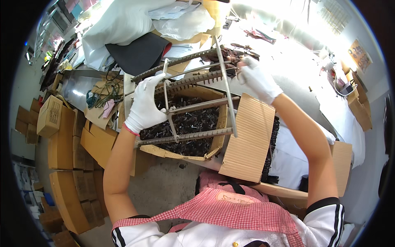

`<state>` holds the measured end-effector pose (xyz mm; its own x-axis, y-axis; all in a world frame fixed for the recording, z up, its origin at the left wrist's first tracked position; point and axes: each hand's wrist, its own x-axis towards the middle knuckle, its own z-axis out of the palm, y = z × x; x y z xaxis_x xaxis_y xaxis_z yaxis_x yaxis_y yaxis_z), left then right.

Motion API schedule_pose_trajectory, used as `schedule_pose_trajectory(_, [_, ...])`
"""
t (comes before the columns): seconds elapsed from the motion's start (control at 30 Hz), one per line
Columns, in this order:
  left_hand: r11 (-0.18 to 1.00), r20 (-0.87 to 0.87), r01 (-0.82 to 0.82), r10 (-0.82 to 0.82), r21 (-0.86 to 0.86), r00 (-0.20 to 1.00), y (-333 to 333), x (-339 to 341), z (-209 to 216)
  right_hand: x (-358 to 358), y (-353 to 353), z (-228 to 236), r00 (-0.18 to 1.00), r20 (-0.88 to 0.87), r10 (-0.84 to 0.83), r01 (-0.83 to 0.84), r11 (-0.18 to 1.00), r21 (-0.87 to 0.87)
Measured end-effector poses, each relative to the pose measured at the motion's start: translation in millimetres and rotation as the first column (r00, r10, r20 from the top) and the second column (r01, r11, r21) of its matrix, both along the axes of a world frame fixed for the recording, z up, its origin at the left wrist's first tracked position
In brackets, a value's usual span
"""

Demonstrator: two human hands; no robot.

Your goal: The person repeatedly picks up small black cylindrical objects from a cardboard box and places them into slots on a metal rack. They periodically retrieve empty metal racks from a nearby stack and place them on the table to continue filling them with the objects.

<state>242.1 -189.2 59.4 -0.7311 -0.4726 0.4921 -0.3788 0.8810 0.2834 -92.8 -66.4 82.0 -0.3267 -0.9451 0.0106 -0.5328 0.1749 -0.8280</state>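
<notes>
The landmark is the open cardboard box [218,142], loaded with small black parts [197,121]. A metal rack [197,78], made of toothed bars joined by plain crosspieces, is held tilted over this box, covering much of its opening from the camera; whether the rack's lower edge touches the box's rim cannot be told. At the left side of the box, the left hand [146,103], in a white glove, grasps the rack by its left end, thumb and fingers spread about the bars. Beyond the box's far right corner, the right hand [259,78], also gloved in white, is raised with its fingers bent, just beside the rack's right side; whether it pinches a small piece or nothing cannot be told.

Dark brown pieces [228,55] lie heaped beyond the box, near the right hand's fingertips. Right beside the box stands a sheet of corrugated cardboard [247,140], with a black bristly strip [271,152] along its right edge. Beyond the box to the left lies a dark sheet [138,53], and a crumpled clear bag [185,22] sits farther back. Brown cartons [63,193] are stacked well to the box's left.
</notes>
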Motion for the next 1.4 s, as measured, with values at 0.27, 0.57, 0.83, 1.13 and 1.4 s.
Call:
schedule_pose_trajectory(0.27, [0.993,0.245,-0.038,0.009,0.116,0.970,-10,19,-23,-230,145,-39,0.707,0.331,-0.625,0.699,0.691,-0.187])
schedule_pose_trajectory(0.57, [0.996,0.242,0.083,-0.090,0.040,0.966,18,-40,31,-392,524,71,0.074,0.657,-0.750,0.648,-0.465,-0.603])
schedule_pose_trajectory(0.83, [0.835,-0.040,0.253,-0.268,0.488,0.963,95,-155,44,-370,692,-21,-0.447,0.477,-0.757,0.564,-0.652,-0.506])
schedule_pose_trajectory(1.13, [0.756,0.115,0.542,-0.615,0.367,0.780,211,-280,50,-298,645,-53,0.245,-0.156,-0.957,0.961,0.261,-0.092])
schedule_pose_trajectory(1.4, [0.413,0.249,0.911,-0.882,-0.004,0.401,340,-332,26,13,524,11,0.292,-0.770,-0.568,0.501,0.776,-0.382])
